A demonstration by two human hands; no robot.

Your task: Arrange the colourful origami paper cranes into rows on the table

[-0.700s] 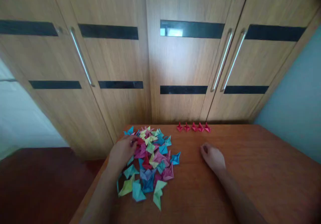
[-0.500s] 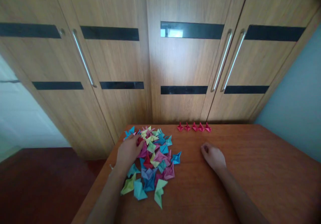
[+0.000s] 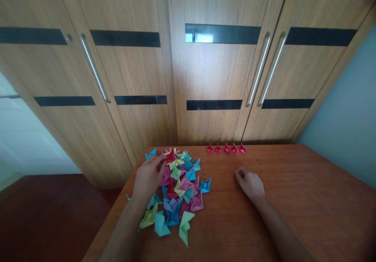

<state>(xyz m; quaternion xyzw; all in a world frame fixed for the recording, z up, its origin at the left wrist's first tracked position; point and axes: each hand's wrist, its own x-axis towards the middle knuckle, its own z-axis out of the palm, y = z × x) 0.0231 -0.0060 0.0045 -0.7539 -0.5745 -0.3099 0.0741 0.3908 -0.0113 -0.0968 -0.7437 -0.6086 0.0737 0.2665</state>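
My left hand [image 3: 150,176] reaches over the left side of a heap of folded paper pieces that look like origami cranes. Its thumb and fingertips pinch a red origami crane [image 3: 169,156] at the heap's far side, partly covered by the fingers. Around it lie a yellow crane [image 3: 176,163], a pink crane [image 3: 186,184], a blue crane [image 3: 205,185] and another red crane [image 3: 171,190], among several more. My right hand [image 3: 249,183] rests on the table, fingers curled closed, with nothing visible in them.
Several red cranes [image 3: 227,148] stand in a row along the far edge of the brown wooden table [image 3: 293,199]. Right behind it rises a wooden wardrobe [image 3: 211,125] with metal handles. A pale wall [image 3: 346,117] borders the right side.
The red crane in my left hand has come up and slightly right, showing more above the heap. My right hand stays in place. The view has shifted slightly.
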